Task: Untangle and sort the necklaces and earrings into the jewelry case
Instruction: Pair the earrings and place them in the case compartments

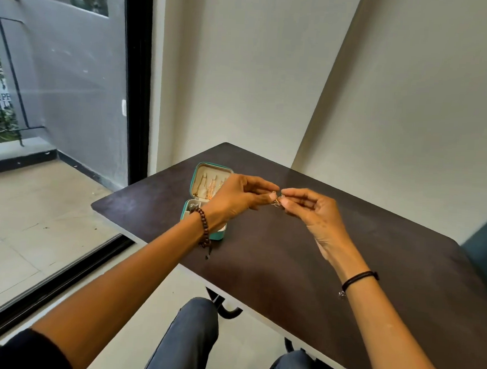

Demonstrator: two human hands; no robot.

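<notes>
Left hand [236, 196] and right hand [306, 208] pinch a small gold jewelry piece [276, 202] between fingertips. The open jewelry case [207, 199] sits behind the left fingers.

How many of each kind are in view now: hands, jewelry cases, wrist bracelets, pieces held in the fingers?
Hands: 2, left hand and right hand
Jewelry cases: 1, the open jewelry case
Wrist bracelets: 2, beaded bracelet and black cord bracelet
Held pieces: 1, the gold piece
Total: 6

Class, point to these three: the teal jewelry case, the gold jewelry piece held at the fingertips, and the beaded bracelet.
jewelry case [218, 235], head view, teal front wall of the base.
gold jewelry piece [276, 202], head view, its visible lower part.
beaded bracelet [204, 228], head view, beads across the left wrist.
</notes>
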